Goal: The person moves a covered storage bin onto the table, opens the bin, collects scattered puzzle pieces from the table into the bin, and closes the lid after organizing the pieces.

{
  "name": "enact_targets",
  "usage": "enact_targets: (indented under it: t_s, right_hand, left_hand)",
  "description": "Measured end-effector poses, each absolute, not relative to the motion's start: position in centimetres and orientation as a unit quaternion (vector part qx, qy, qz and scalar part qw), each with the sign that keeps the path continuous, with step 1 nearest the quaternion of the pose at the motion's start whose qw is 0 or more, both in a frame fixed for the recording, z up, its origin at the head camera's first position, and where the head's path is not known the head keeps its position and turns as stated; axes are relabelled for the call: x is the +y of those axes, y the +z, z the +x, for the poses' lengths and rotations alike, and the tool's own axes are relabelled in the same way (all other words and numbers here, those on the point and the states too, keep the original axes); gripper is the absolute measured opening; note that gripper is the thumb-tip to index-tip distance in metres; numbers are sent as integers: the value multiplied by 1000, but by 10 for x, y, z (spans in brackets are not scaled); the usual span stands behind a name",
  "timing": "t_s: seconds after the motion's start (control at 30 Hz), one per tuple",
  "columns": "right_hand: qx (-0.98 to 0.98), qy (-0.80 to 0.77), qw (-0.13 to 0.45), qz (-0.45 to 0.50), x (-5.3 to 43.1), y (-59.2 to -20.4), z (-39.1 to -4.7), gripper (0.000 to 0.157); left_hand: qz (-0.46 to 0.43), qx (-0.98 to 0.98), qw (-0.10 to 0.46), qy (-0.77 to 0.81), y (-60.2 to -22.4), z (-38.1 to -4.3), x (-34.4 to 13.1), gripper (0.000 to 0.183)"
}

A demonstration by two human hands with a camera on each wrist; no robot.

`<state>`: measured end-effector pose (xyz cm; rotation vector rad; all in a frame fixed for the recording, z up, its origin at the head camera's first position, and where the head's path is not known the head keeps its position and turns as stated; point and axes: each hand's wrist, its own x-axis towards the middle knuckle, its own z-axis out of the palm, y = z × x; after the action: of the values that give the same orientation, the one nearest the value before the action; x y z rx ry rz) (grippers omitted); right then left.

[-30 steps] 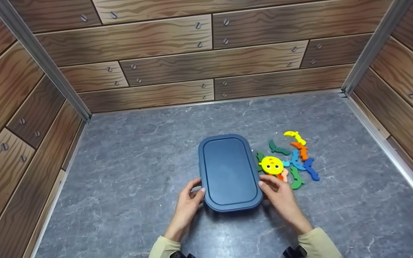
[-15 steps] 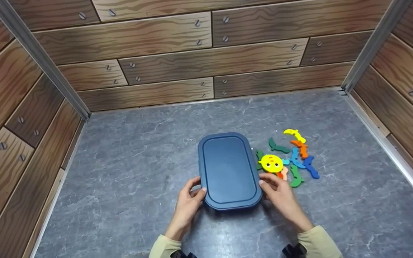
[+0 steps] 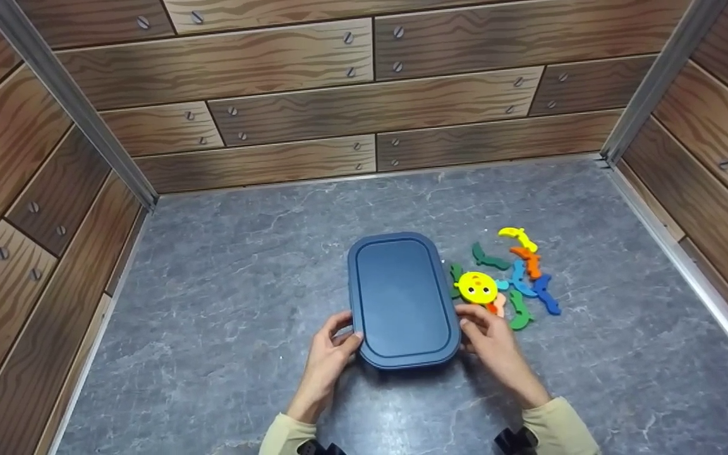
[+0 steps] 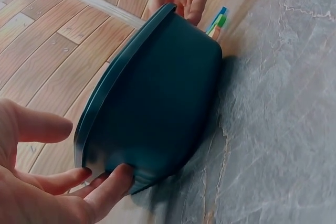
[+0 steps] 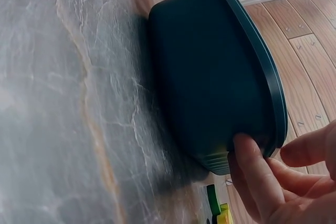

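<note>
A dark blue lidded box point(image 3: 405, 300) sits lengthwise in front of me, its lid on. At its lower left side my left hand point(image 3: 329, 354) touches the wall with extended fingertips point(image 4: 123, 174), below the rim. The left thumb lies close to the lid's edge in the left wrist view. My right hand point(image 3: 497, 347) is at the opposite side, fingers point(image 5: 252, 161) against the box wall and the thumb just off the rim. What is inside the box is hidden.
Right of the box lies a yellow smiling-face disc point(image 3: 478, 288) among several curved coloured pieces, including a yellow one point(image 3: 519, 239), a dark blue one point(image 3: 547, 294) and a green one point(image 3: 519, 311). Wood-patterned walls point(image 3: 288, 120) surround the grey marbled surface point(image 3: 225, 284).
My right thumb has come slightly away from the lid's edge. The box, the left hand and the coloured pieces keep their places; the head view has shifted a little.
</note>
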<state>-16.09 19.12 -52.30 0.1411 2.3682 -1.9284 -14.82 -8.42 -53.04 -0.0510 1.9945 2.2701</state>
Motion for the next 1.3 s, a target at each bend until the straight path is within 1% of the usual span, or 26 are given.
enact_targets:
  t_s: [0.2,0.43,0.7,1.03,1.3]
  right_hand:
    - [770,-635,46,36,190,-521,-163,30]
    - [777,-628,43,24,191,-520,-163,31]
    - [771,-634,53,26,191,-521,-162,33]
    - [765,-642,50,14,194,-524,-159,36]
    - [755,-653,67,2,197,-523,-155,35]
  left_hand:
    - [-14,669,51,742,-530,-150,-85,50]
    - [-14,655,54,754,-529,-151,-86,52]
    - [-20,637,68,767,-529,-152,-89,52]
    - [-18,621,84,779,-528,-150,-90,52]
    - [-16,615,89,783,-530,-148,-91,49]
